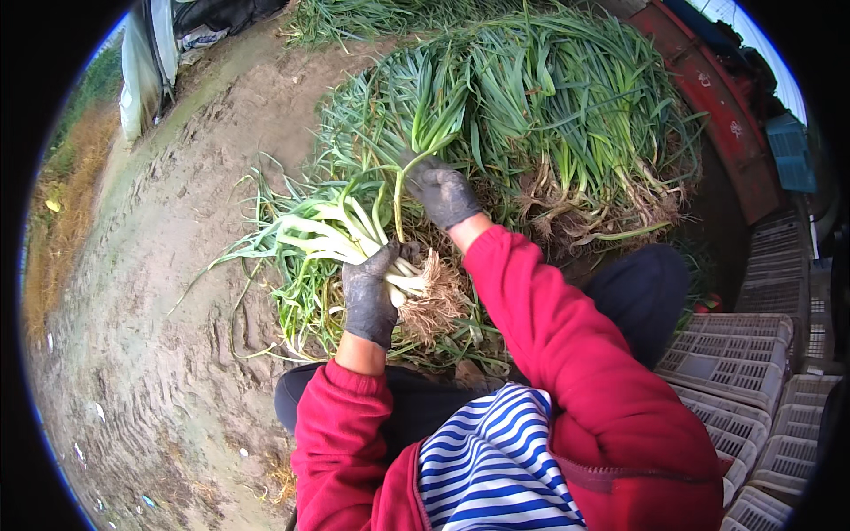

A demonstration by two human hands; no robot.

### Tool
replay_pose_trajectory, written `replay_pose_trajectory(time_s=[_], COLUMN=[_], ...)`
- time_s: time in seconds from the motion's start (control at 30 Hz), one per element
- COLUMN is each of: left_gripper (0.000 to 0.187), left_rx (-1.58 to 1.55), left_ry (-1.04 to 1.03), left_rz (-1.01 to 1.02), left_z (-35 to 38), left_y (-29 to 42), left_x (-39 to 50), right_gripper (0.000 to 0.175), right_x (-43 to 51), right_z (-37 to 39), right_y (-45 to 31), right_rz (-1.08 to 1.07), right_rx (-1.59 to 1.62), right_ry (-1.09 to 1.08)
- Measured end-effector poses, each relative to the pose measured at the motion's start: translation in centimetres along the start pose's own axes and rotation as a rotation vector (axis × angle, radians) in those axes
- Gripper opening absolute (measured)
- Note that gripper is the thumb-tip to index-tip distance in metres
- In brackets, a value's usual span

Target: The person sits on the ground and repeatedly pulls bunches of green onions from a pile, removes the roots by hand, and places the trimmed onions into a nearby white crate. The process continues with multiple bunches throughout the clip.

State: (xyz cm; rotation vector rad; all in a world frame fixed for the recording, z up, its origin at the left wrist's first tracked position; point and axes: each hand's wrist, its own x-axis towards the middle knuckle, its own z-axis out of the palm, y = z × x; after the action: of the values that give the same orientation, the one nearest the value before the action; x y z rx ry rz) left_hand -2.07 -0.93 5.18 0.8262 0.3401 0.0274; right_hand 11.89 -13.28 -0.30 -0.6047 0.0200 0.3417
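My left hand, in a dark soiled glove, is closed around a bunch of leafy green plants with pale stalks. Their tangled tan roots stick out to the right of the fist, and the leaves fan out to the left. My right hand, gloved too, is up and to the right of the bunch, beside a bent green stalk; its fingertips are blurred, so whether it grips that stalk is unclear. Loose leaves and stalks lie on the ground beneath and around the bunch.
A large heap of the same plants, roots attached, spreads beyond my hands. Slatted plastic crates are stacked at the right. A red metal beam and a blue crate stand behind. Bare trodden soil extends left.
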Motion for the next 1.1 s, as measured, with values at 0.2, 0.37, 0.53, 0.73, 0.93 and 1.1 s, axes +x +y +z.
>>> replay_pose_trajectory(time_s=[0.2,0.37,0.53,0.73,0.93,1.1], left_gripper=[0.027,0.029,0.033,0.045,0.039,0.017], left_rx=[0.021,-0.017,0.008,0.123,0.361,0.808], left_ry=[0.059,0.002,-0.014,0.037,-0.006,-0.237], left_rz=[-0.034,0.025,-0.007,-0.089,0.036,-0.204], left_z=[-1.0,-1.1,-1.4,-1.5,-2.0,-1.5], left_y=[1.2,0.7,0.4,0.1,3.8,4.7], left_x=[-0.1,0.2,0.6,0.3,1.5,4.7], right_gripper=[0.024,0.027,0.03,0.028,0.023,0.022], right_x=[-1.4,-6.1,-8.9,-7.1,-7.9,-8.2], right_z=[1.1,1.0,0.0,1.1,1.5,-0.1], right_y=[3.2,3.6,2.4,0.3,-1.0,1.3], right_rz=[-0.047,-0.04,0.151,0.074,0.188,0.102], right_rx=[-0.282,-0.747,-0.922,-0.785,-1.144,-1.421], right_ry=[-0.165,-0.233,-0.218,-0.192,-0.269,-0.56])
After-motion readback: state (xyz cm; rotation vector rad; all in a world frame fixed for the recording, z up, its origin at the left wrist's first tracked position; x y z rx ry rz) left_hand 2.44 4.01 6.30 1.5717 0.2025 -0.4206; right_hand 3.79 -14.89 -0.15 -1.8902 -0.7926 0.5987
